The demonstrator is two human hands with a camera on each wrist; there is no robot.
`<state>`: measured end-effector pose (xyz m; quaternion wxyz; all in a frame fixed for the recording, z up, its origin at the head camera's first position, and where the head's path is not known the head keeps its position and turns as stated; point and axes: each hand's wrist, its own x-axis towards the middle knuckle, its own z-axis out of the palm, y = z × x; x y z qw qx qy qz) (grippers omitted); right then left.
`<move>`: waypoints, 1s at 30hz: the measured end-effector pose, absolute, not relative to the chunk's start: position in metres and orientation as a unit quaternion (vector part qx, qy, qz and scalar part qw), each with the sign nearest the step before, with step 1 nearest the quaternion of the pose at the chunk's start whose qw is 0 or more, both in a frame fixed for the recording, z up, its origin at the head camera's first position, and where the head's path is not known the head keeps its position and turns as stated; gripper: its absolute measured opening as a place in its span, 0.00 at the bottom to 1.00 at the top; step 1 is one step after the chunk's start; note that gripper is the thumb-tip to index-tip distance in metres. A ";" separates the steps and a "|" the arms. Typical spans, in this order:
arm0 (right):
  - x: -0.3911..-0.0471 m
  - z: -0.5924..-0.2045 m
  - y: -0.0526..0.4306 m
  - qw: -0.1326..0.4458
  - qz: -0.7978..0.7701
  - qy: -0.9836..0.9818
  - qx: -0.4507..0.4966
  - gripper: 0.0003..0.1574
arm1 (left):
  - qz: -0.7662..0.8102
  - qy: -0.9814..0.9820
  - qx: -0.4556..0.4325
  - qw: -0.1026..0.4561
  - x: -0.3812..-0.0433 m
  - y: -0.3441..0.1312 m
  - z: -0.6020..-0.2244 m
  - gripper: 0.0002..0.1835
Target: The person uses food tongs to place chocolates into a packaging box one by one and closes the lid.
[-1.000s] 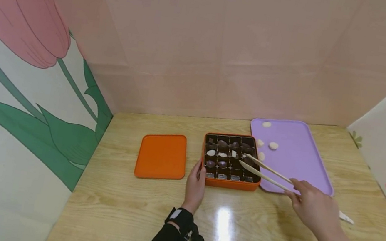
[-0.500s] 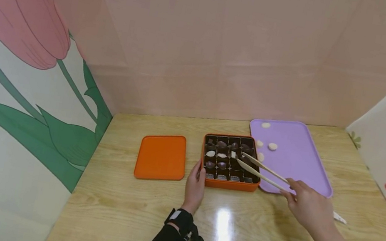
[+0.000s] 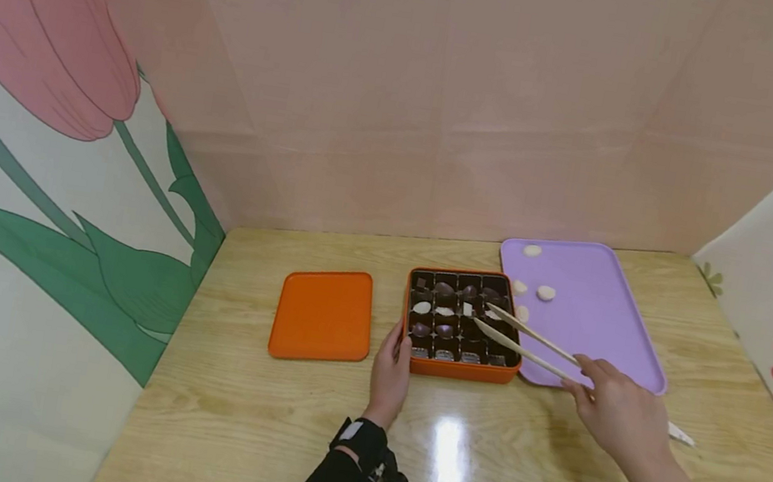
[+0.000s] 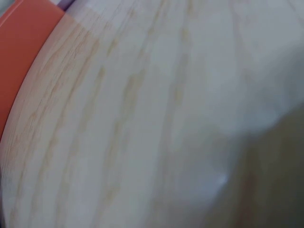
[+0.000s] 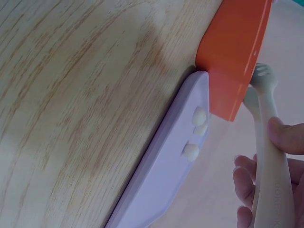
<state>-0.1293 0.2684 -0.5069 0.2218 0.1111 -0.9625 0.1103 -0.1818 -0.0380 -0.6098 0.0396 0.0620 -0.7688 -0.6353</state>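
An orange box [image 3: 463, 370] with a dark, gridded insert holds brown, purple and white chocolate-like pieces. My left hand [image 3: 391, 372] rests against its left side, thumb by the near corner; the left wrist view shows only the box wall [image 4: 23, 45] and wood. With my right hand [image 3: 621, 409] I hold cream tongs [image 3: 528, 353]. Their parted tips are over the right-hand compartments, and a white piece [image 3: 494, 314] shows between them. In the right wrist view, thumb and fingers grip the tongs [image 5: 271, 142], whose slotted heads overlap the box rim.
A purple tray [image 3: 602, 317] lies right of the box, its left part bearing several white pieces [image 3: 546, 292]. To the left is an orange lid [image 3: 323, 315] on the wooden table [image 3: 214, 416]. Cloth backdrops [image 3: 348, 100] stand behind and at both sides.
My right hand and the tongs have moved slightly left. The tips are spread a little wider, and a white piece now shows between them. The left hand stays in place.
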 end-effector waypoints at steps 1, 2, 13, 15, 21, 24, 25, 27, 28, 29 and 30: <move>-0.129 -0.506 0.269 0.223 0.113 -0.962 0.107 0.27 | -0.635 -0.769 0.063 0.039 -0.182 -0.038 -0.610 0.27; -0.129 -0.506 0.271 0.224 0.115 -0.962 0.102 0.27 | -0.634 -0.770 0.063 0.038 -0.181 -0.038 -0.610 0.27; -0.151 -0.503 0.304 0.200 0.150 -0.968 0.015 0.26 | -0.634 -0.770 0.059 0.041 -0.180 -0.037 -0.610 0.26; -0.159 -0.505 0.312 0.179 0.154 -0.972 0.006 0.25 | -0.634 -0.770 0.058 0.042 -0.181 -0.037 -0.610 0.26; -0.186 -0.516 0.328 0.124 0.154 -0.980 -0.011 0.21 | -0.635 -0.769 0.058 0.041 -0.180 -0.039 -0.607 0.27; -0.195 -0.522 0.332 0.105 0.154 -0.982 -0.017 0.21 | -0.630 -0.774 0.062 0.037 -0.181 -0.038 -0.607 0.26; -0.197 -0.524 0.333 0.104 0.152 -0.983 -0.018 0.21 | -0.629 -0.774 0.062 0.037 -0.181 -0.038 -0.608 0.26; -0.199 -0.527 0.334 0.103 0.150 -0.983 -0.018 0.20 | -0.627 -0.775 0.065 0.036 -0.182 -0.037 -0.608 0.26; -0.200 -0.529 0.334 0.102 0.149 -0.983 -0.017 0.20 | -0.627 -0.776 0.065 0.036 -0.182 -0.037 -0.609 0.26; -0.201 -0.530 0.334 0.102 0.148 -0.984 -0.018 0.20 | -0.626 -0.776 0.067 0.035 -0.183 -0.036 -0.609 0.26; -0.201 -0.531 0.334 0.103 0.146 -0.984 -0.017 0.19 | -0.626 -0.776 0.068 0.035 -0.183 -0.036 -0.609 0.26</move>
